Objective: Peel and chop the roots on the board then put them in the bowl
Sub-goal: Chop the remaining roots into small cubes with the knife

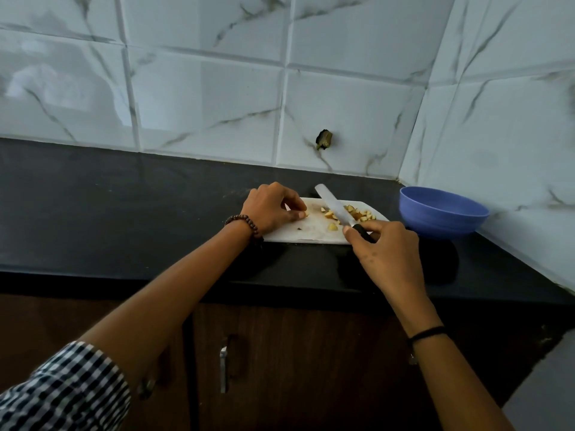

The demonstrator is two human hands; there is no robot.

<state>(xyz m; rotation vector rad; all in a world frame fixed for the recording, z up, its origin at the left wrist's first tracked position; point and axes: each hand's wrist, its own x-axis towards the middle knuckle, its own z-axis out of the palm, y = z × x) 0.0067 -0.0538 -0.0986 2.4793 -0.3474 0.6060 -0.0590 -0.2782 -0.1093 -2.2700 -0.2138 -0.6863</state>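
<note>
- Right grip is closed round the knife handle; the blade runs diagonally toward upper left across the board.
- Left grip pinches a small root piece, just left of the blade.
- Chopped roots lie beside the blade; the bowl stands further right, nearer the right grip.

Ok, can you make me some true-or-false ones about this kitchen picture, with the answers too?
1. The right hand grips the knife. True.
2. The bowl is red. False: the bowl is blue.
3. The chopped pieces are in the bowl. False: they lie on the white board.
4. The left hand pinches a small piece on the board. True.
5. The bowl stands left of the board. False: it stands to the board's right.
</note>
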